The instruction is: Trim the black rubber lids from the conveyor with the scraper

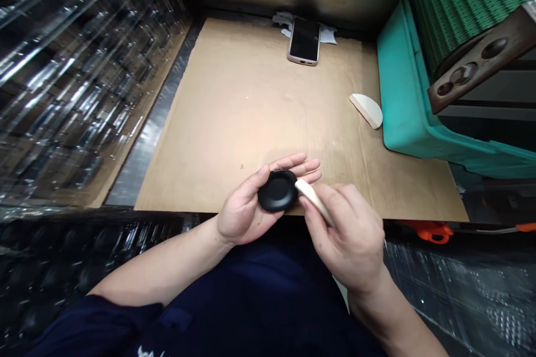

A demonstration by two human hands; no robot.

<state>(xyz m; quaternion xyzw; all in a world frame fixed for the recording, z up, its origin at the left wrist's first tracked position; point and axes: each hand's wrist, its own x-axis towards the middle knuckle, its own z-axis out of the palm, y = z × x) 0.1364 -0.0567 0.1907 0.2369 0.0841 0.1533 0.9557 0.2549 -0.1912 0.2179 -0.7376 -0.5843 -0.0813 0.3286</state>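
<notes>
Person seated at a work surface, viewed from the head camera. The left hand [244, 202], palm up, cradles a black disc [276, 191] with a smooth, domed face; this left grip is loosely closed, the thumb lying across the disc's near edge and the fingers extended beyond its far side. The right hand [347, 236] pinches a cream foam wedge [314, 201] between thumb and fingers, and the wedge's tip presses against the disc's rim. Both hands are held just above the near edge of a cardboard sheet [251, 106]. A second foam wedge [367, 110], half-round in outline, lies on the sheet towards the right. A phone [304, 40] in a pale case lies at the far edge of the sheet, over crumpled white paper [293, 20]. To the right stand a teal bin [412, 95], a green ribbed panel [460, 0] and a brown tray [481, 61] with round recesses. Stacked clear plastic trays [84, 83] fill the left side, and an orange clip [431, 231] sits beyond the near edge at right.
</notes>
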